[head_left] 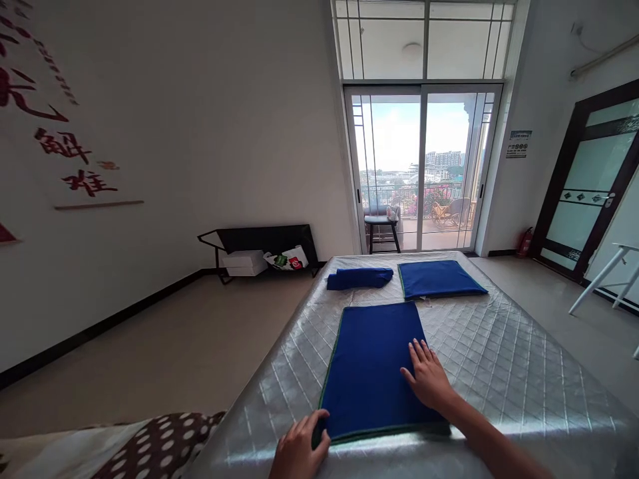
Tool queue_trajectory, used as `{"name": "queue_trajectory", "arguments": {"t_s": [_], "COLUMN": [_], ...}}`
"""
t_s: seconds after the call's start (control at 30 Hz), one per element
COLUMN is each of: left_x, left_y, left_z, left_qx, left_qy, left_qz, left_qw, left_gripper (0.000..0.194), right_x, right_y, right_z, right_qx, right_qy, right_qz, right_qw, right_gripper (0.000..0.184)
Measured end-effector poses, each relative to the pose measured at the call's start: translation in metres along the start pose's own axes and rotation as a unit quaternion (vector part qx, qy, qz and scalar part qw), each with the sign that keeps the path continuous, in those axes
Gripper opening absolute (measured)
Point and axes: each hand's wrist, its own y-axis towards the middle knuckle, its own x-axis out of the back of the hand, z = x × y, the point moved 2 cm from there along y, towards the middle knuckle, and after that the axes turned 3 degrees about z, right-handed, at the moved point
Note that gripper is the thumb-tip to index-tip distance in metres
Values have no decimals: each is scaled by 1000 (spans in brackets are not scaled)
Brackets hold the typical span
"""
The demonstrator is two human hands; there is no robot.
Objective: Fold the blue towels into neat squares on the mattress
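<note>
Three blue cloth pieces lie on a quilted silver mattress cover [504, 346] in a room with glass doors [387, 173]. At far left, a brown polka-dot fabric [160, 446] spreads beside the mattress; beyond it, white boxes [243, 263] and a printed bag [289, 259] sit by a black frame [269, 236] along the wall. The left hand [299, 442] reaches in at the near left corner of the largest blue cloth [372, 352], thumb and forefinger bent and a little apart around the edge; whether they pinch the fabric cannot be told. Farther off lies a narrow blue bundle [360, 278], folded or rolled (the view does not settle which). The largest cloth, trimmed in green, lies flat at the center, nearest the person. On its right side rests the right hand [430, 379], palm down, fingers extended and slightly spread, grasping nothing. Behind it, to the right, a third blue cloth [442, 277] lies flat. A fire extinguisher [524, 242] and a white stool [604, 279] stand at far right. Smoothing this fabric well would likely call for light, even palm pressure moving outward, with the left corner held steady so that the layers do not slide. Too hard a push could drag the green edge askew or ruck the cover beneath.
</note>
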Motion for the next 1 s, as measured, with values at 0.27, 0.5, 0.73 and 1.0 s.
{"name": "queue_trajectory", "arguments": {"t_s": [0.27, 0.5, 0.73, 1.0], "left_x": [-1, -31, -44, -46], "left_y": [34, 112, 119, 108], "left_z": [-93, -187, -85, -2], "left_qx": [-149, -255, -155, -96], "left_qy": [49, 111, 148, 137], "left_qz": [-182, -40, -65, -126], "left_qw": [971, 960, 975, 978], "left_gripper": [43, 51, 62, 78], "right_x": [-26, -27, -25, -10], "right_y": [2, 0, 0, 11], "right_z": [-11, -18, -14, -13], "right_qx": [-21, -17, -41, -32], "right_qy": [-18, -37, -32, -71], "right_qz": [10, 8, 11, 13], "right_qw": [1000, 999, 999, 997], "right_gripper": [68, 63, 66, 65]}}
